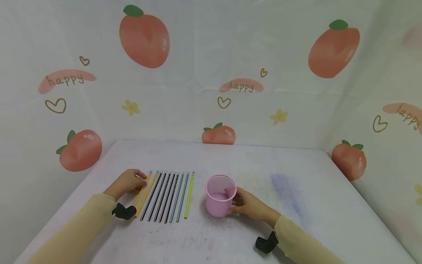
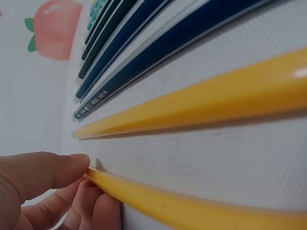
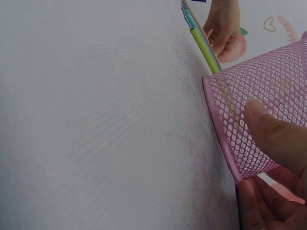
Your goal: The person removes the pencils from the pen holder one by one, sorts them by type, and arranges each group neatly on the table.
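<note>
At the left end of a row of pencils, my left hand point(image 1: 129, 182) pinches the outermost yellow pencil point(image 1: 140, 195) near its far, blue-tipped end. In the left wrist view the thumb lies above that pencil's tip, with curled fingers below it. Beside it lies a second yellow pencil point(image 2: 192, 108), untouched. A pink mesh pen cup point(image 1: 218, 206) stands upright right of the row, its mouth facing up. Around its right side curls my right hand point(image 1: 247, 206), with the thumb point(image 3: 276, 136) against the mesh and fingers low by the base rim.
Several dark pencils point(image 1: 160, 198), teal ones point(image 1: 181, 200) and a lime green pencil point(image 1: 189, 196) continue the row on the white tabletop point(image 1: 211, 242). A printed curtain point(image 1: 194, 55) closes off the back and sides. Black wrist mounts point(image 1: 124, 211) hang below both sleeves.
</note>
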A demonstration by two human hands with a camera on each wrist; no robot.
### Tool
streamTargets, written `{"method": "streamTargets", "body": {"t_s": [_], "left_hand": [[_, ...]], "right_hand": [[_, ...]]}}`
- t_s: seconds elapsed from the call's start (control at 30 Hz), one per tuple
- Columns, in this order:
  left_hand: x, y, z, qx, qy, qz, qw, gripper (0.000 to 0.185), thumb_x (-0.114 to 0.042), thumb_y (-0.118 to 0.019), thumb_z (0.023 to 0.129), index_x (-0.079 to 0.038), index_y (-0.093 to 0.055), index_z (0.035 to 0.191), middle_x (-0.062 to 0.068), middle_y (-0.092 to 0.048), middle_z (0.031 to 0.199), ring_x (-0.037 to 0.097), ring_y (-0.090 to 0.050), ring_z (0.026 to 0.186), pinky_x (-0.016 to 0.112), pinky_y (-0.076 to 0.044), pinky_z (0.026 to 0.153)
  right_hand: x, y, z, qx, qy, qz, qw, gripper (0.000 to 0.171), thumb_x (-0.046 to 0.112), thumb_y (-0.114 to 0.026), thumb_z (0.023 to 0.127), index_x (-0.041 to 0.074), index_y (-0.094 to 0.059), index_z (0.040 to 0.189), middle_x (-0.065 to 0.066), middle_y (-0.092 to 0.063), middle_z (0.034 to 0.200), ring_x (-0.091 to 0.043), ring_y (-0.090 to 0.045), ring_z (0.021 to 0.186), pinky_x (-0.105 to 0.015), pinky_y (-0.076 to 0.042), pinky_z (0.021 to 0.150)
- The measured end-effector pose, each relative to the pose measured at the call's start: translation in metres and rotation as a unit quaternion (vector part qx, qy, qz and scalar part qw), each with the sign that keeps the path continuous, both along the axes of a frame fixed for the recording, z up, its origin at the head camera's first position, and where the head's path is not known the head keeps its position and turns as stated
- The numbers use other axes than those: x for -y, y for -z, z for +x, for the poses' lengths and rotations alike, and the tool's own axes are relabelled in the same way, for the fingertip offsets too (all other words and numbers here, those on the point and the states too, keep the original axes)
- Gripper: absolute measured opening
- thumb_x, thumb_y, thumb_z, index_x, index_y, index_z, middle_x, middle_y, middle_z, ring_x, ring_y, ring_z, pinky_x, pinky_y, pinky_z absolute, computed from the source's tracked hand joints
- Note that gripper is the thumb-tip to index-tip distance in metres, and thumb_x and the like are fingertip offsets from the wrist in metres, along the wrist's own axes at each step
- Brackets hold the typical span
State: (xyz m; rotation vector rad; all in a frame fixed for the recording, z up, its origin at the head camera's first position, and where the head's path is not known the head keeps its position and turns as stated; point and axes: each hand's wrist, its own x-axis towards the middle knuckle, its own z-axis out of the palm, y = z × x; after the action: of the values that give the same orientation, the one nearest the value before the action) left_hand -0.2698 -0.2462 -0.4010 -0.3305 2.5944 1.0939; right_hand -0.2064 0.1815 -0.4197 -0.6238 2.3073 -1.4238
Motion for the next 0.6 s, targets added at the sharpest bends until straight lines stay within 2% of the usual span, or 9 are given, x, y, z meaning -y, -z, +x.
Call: {"method": "streamTargets", "body": {"t_s": [0.23,0.4,0.6], "left_hand": [[0.002,0.001,0.0,-0.001,-0.004,0.008,1.0,0.032,-0.01,-0.068,0.084,0.003,-0.058,0.111,0.011,-0.061,0.09,0.014,-0.059,0.07,0.026,-0.055,0.058],[0.006,-0.005,0.002,-0.014,0.0,0.022,0.9997,0.034,-0.011,-0.066,0.086,0.005,-0.057,0.115,0.011,-0.062,0.088,0.013,-0.06,0.066,0.025,-0.055,0.058],[0.008,-0.015,0.004,-0.023,-0.005,0.03,0.9993,0.037,-0.014,-0.062,0.089,0.006,-0.055,0.119,0.019,-0.06,0.102,0.018,-0.061,0.077,0.028,-0.057,0.065]], "right_hand": [[0.0,0.0,0.0,-0.004,-0.003,-0.002,1.0,0.078,0.015,-0.078,0.081,-0.005,-0.035,0.143,-0.023,-0.048,0.14,-0.039,-0.053,0.125,-0.048,-0.045,0.104],[-0.001,0.0,0.0,-0.008,0.0,0.002,1.0,0.081,0.016,-0.079,0.081,-0.005,-0.034,0.144,-0.023,-0.048,0.14,-0.039,-0.053,0.123,-0.048,-0.045,0.103],[-0.005,0.001,0.0,-0.011,0.0,-0.008,1.0,0.079,0.016,-0.08,0.08,-0.005,-0.036,0.142,-0.024,-0.05,0.138,-0.038,-0.054,0.123,-0.042,-0.048,0.102]]}}
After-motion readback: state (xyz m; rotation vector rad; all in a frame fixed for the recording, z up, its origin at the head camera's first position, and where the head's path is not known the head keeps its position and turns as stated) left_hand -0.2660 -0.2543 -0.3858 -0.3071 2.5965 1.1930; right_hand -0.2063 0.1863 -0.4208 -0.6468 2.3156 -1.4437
